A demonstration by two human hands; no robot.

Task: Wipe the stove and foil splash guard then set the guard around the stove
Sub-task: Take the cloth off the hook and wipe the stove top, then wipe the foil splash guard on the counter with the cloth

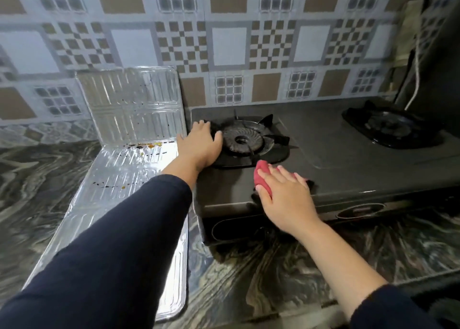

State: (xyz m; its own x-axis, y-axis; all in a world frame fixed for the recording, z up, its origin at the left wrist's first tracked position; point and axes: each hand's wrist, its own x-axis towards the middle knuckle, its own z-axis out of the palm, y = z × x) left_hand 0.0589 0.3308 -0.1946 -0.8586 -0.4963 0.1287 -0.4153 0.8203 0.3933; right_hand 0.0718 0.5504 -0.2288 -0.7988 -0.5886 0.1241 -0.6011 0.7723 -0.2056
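A dark two-burner gas stove (pixel 336 152) sits on the marble counter. My left hand (pixel 200 145) rests flat on the stove's left side, its fingers spread against the left burner grate (pixel 249 139). My right hand (pixel 283 194) presses a pink-red cloth (pixel 262 178) onto the stove top near the front edge. The foil splash guard (pixel 129 134) lies left of the stove, one panel leaning on the wall and the other flat on the counter, both speckled with dark and amber grease spots.
The right burner (pixel 390 128) stands at the far right of the stove. A white cord (pixel 416 74) hangs down the wall in the back right corner. Patterned tiles cover the wall. Dark veined marble counter (pixel 273 274) stretches in front of the stove and left of the guard.
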